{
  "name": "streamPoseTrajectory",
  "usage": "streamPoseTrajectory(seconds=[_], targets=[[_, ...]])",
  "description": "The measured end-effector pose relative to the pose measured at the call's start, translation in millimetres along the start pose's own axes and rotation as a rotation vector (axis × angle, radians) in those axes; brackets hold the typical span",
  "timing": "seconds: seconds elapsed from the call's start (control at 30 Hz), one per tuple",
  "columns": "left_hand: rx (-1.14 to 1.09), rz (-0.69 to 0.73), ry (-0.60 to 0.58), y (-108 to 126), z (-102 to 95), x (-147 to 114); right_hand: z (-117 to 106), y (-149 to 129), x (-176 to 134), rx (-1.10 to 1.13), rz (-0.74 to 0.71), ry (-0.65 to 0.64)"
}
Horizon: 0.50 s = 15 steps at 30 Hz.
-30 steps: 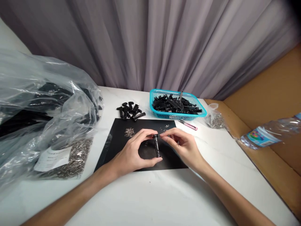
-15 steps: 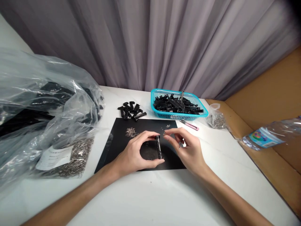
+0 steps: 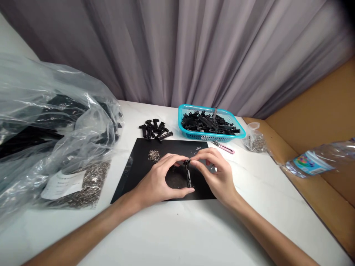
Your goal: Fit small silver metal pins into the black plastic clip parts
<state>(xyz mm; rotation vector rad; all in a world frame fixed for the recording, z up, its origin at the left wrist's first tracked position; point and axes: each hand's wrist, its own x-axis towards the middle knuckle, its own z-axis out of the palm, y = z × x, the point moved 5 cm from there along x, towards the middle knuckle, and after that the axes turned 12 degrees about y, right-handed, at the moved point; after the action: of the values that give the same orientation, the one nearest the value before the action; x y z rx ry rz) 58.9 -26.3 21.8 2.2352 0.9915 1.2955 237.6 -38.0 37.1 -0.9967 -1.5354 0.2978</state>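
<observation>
My left hand (image 3: 159,179) grips a narrow black plastic part (image 3: 188,175) by its two ends, fingers at the far end and thumb at the near end. My right hand (image 3: 217,173) is closed in a pinch, its thumb and index finger touching the part's far end. Whatever sits in that pinch is too small to make out. A thin shiny metal piece (image 3: 213,168) shows by the curled fingers of my right hand. Under both hands lies a black mat (image 3: 130,177), bearing a pile of small metal pins (image 3: 154,155) and a few tiny bits (image 3: 197,148).
Behind the mat are loose black parts (image 3: 155,129) and a blue basket (image 3: 181,109) heaped with similar ones. A pink-handled cutter (image 3: 226,148) lies before the basket. Plastic bags (image 3: 91,107) crowd the left; a small bag (image 3: 255,142), cardboard (image 3: 313,99) and bottle (image 3: 313,160) stand right.
My right hand has moved left, bringing its pinched fingertips against the far end of the black part. My left hand keeps its hold with almost no movement.
</observation>
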Motion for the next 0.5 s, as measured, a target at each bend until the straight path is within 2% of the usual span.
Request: streamPoseTrajectory(seconds=[0.27,0.5], targets=[[0.001,0.011,0.005,0.0,0.4,0.2,5.2,4.1,0.6,0.034,0.020,-0.064],[-0.009,0.021,0.025,2.6,-0.4,0.6,7.2,1.6,-5.8,-0.088,-0.181,-0.024]])
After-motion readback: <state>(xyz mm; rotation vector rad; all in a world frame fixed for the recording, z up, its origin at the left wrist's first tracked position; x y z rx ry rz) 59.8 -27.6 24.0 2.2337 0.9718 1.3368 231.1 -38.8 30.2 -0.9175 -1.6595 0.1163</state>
